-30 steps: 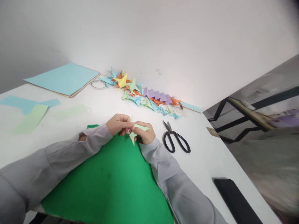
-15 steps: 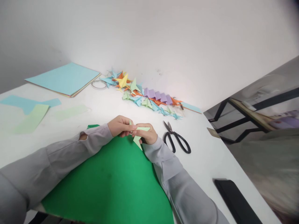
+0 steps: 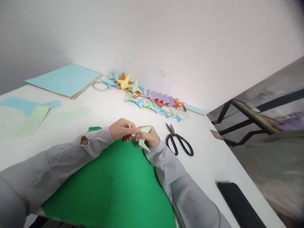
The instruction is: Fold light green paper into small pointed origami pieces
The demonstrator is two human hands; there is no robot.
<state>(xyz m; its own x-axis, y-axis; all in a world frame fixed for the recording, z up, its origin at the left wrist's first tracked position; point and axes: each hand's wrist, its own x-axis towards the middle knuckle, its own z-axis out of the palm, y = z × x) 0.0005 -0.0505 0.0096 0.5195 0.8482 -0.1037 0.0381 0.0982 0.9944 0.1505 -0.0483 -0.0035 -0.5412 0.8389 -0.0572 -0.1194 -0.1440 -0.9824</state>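
Observation:
A small pale green origami crane [image 3: 143, 143] is pinched between my two hands, its pointed parts sticking out past the fingers. My left hand [image 3: 122, 129] grips its left side with thumb and fingertips. On the other side my right hand [image 3: 152, 137] holds it, the thumb lying across the folded paper. The fingertips of both hands meet, so the middle of the paper is hidden. Below the hands spreads a green cloth [image 3: 114, 186]. Black-handled scissors [image 3: 177, 137] lie partly spread on the white table, just right of my right hand.
Along the wall lies a row of folded paper cranes [image 3: 152, 98] in several colours. A stack of coloured paper [image 3: 64, 80], a tape roll [image 3: 100, 86] and blue [image 3: 20, 103] and green paper strips [image 3: 33, 122] are at left. A black flat object [image 3: 239, 202] rests at lower right.
The pale green crane has turned slightly between my fingers; its lower point now swings further right. Both hands stay in nearly the same place.

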